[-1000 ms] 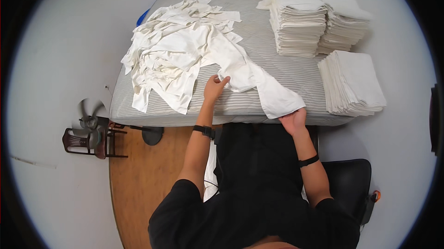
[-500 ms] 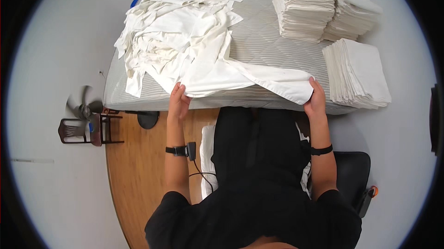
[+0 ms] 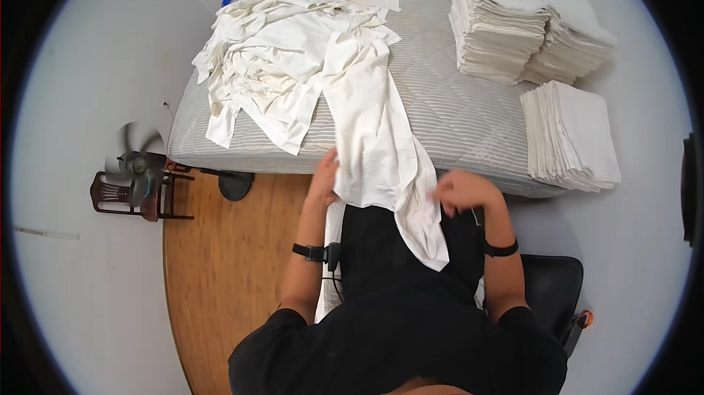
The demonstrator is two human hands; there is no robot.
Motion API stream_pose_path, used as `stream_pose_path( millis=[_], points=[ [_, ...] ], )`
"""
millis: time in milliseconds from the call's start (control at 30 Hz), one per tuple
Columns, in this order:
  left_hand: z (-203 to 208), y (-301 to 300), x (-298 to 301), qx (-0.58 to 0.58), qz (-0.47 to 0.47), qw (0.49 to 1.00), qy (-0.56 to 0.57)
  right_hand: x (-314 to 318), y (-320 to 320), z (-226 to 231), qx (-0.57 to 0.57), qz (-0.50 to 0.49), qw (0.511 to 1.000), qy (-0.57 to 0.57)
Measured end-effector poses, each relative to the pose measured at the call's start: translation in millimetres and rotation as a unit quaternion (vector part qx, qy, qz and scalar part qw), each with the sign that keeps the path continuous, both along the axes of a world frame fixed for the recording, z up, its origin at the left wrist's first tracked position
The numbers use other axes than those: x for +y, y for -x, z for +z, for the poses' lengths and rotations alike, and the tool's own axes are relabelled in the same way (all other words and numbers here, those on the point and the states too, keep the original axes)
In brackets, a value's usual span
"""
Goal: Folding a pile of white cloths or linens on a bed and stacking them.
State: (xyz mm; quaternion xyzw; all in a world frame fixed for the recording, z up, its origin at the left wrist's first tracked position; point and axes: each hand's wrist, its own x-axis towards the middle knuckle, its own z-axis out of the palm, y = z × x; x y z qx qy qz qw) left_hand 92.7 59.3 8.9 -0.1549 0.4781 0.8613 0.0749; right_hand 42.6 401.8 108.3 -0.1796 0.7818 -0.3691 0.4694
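Note:
A long white cloth (image 3: 374,145) hangs from the heap over the mattress's front edge, its lower corner draped onto my lap. At the cloth's left edge my left hand (image 3: 325,176) is closed, gripping the border between thumb and fingers. My right hand (image 3: 468,191) is at the cloth's right side, fingers curled and smeared by motion; whether they pinch the fabric cannot be made out. Behind the cloth lies a loose heap of crumpled white cloths (image 3: 271,50).
The cloths lie on a grey striped mattress (image 3: 455,123). Folded white cloths stand in a tall stack (image 3: 499,24), another stack (image 3: 572,32) beside it, and a lower stack (image 3: 576,134) nearer. A fan (image 3: 138,162) and a wooden chair (image 3: 150,200) are left, a black chair (image 3: 550,292) right.
The cloth, stretched sideways between both hands before, now hangs down toward my lap. My right hand has moved left and nearer to me; my left hand has moved right and nearer.

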Motion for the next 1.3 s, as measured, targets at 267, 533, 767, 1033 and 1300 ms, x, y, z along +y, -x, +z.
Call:
stream_pose_path(
  millis=[267,533,767,1033,1300],
  points=[
    [61.4,22.7,45.4,0.025,-0.410,0.842,0.350,-48.6,46.9,-51.1,0.304,-0.214,0.928,0.019],
    [5.1,76.5,10.2,0.013,0.295,0.948,0.120,-19.3,9.5,-53.6,0.183,-0.330,0.901,0.212],
    [-3.7,102.9,-43.9,-0.052,-0.001,0.995,0.084,85.3,0.5,-78.4,0.190,-0.609,0.682,0.356],
    [32.6,46.0,-21.5,0.161,-0.022,0.979,-0.127,146.6,-16.1,-47.8,0.040,-0.188,0.975,-0.108],
    [-1.3,66.1,-0.2,0.134,0.182,0.922,-0.313,33.7,62.6,-69.2,0.434,-0.384,0.812,-0.067]
  ],
)
